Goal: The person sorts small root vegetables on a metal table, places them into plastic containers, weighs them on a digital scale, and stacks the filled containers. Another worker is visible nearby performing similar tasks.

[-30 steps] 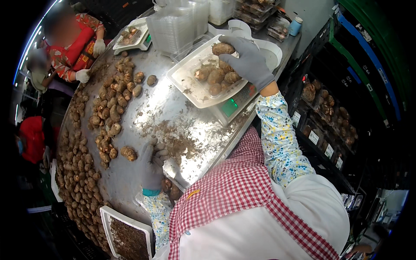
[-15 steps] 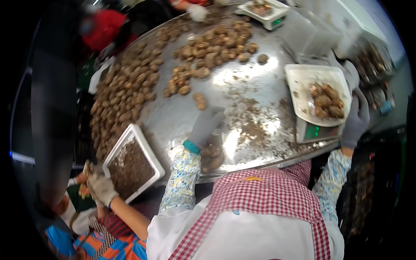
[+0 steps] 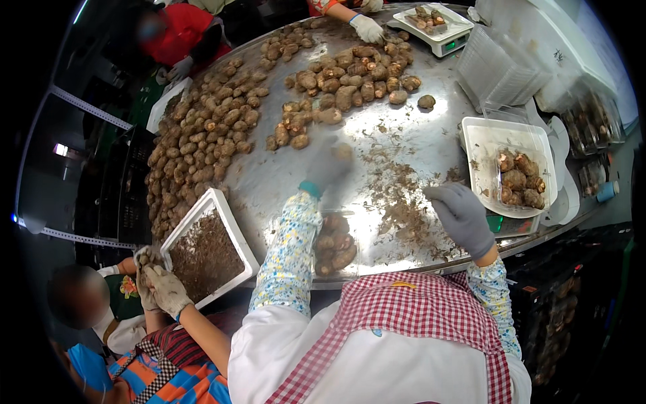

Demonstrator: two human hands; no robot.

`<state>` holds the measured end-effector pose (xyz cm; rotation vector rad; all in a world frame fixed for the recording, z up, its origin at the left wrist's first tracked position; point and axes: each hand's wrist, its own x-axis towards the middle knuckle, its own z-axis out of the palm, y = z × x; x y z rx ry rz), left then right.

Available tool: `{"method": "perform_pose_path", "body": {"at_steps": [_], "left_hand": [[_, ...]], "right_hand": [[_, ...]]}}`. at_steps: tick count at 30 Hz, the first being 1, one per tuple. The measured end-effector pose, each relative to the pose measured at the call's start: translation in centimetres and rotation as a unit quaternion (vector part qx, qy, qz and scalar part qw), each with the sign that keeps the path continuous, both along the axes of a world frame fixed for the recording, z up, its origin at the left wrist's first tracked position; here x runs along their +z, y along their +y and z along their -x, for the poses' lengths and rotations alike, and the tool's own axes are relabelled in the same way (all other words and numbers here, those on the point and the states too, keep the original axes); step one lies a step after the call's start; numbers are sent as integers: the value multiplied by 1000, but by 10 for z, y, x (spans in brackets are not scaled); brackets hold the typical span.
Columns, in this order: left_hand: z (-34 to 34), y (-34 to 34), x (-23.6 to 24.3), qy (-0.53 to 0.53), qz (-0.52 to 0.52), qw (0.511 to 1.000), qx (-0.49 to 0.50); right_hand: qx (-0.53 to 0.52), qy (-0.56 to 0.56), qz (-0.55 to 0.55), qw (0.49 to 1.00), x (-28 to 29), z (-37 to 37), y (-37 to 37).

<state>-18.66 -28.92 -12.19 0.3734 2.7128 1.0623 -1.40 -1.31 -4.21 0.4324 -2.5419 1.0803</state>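
My left hand (image 3: pixel 330 161), gloved in grey and smeared by motion, is over the middle of the steel table, by a loose taro-like tuber (image 3: pixel 343 151) it partly hides. Just nearer me lies a clear plastic container (image 3: pixel 336 249) with several tubers. My right hand (image 3: pixel 457 219), also grey-gloved, hovers left of the scale (image 3: pixel 511 226), fingers loosely bent, nothing visible in them. On the scale sits a white tray (image 3: pixel 474 175) with a clear box of tubers (image 3: pixel 521 182).
Tuber piles (image 3: pixel 202 135) cover the left and back of the table (image 3: pixel 269 188). A dirt-filled foam box (image 3: pixel 250 262) stands left. Co-workers' gloved hands (image 3: pixel 165 289) (image 3: pixel 367 28) work nearby. Stacked plastic containers (image 3: pixel 498 67) and a second scale (image 3: pixel 444 44) stand back right.
The view has swung. My right hand, holding a tuber over the tray earlier, has left it and moved left, apparently empty. My left hand has moved forward from the lower container.
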Motion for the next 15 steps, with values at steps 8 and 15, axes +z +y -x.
{"method": "perform_pose_path", "body": {"at_steps": [8, 15], "left_hand": [[-79, 14, 40, -253, -571, 766, -150], [-114, 36, 51, -381, -591, 711, -4]], "right_hand": [[26, -113, 85, 990, -26, -6, -23], [-7, -54, 109, 993, -17, -13, -42]]}}
